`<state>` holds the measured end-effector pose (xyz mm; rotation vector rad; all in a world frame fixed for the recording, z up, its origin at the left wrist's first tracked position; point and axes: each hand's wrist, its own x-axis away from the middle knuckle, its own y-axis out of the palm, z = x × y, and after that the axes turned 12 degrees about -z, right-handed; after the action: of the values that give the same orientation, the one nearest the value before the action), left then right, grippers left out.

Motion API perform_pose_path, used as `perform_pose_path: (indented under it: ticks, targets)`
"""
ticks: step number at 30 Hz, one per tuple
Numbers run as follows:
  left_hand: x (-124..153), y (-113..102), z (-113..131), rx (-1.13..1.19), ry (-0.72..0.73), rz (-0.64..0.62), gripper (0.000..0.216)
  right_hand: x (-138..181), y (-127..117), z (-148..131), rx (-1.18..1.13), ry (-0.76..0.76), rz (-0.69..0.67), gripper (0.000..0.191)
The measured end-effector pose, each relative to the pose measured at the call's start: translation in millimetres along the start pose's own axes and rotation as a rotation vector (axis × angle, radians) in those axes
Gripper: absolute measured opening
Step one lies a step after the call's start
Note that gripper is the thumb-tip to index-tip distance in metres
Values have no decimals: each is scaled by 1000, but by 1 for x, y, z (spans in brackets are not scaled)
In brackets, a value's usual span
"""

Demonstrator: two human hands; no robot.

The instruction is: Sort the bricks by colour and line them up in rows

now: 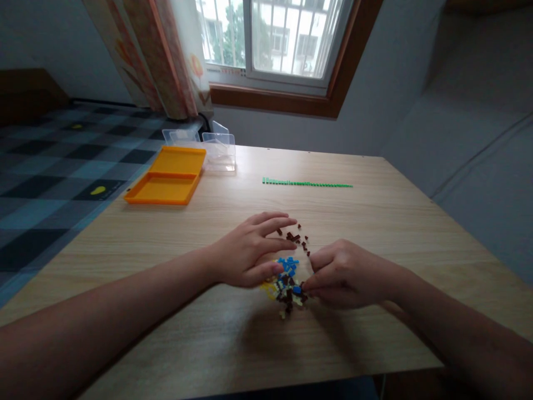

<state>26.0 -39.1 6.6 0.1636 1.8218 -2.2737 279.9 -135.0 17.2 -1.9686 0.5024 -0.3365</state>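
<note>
My left hand (254,250) hovers over the left side of a mixed pile of small building bricks (288,294), its fingers spread and holding nothing. Brown, cream, blue and yellow pieces make up this pile; the yellow ones lie partly under my left thumb. Blue bricks (290,265) are bunched at its far side. Beyond them, loose brown bricks (293,238) are scattered between my two hands. My right hand (347,275) is closed in a pinch at the pile's right edge, fingertips against brown and blue pieces. Whatever sits between those fingertips is too small to make out.
A long row of green bricks (308,184) runs across the far part of the wooden table (187,344). At the back left lie an open orange case (166,189) and clear plastic boxes (219,153). A checkered bed (83,155) adjoins the table's left edge.
</note>
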Motion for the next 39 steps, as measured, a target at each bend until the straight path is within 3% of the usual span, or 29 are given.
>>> perform_pose_path:
  ticks: [12, 20, 30, 36, 39]
  targets:
    - [1, 3, 0, -4, -9, 2, 47, 7, -6, 10, 94, 73, 95, 21]
    - [1, -1, 2, -7, -18, -5, 46, 4, -4, 5, 84, 66, 1, 25]
    - [0, -1, 2, -13, -32, 15, 45, 13, -11, 18, 121, 217, 166, 23]
    - [1, 1, -2, -10, -64, 100, 38, 11, -10, 17, 35, 171, 73, 24]
    - [1, 0, -2, 2, -60, 112, 36, 10, -6, 20, 69, 200, 93, 23]
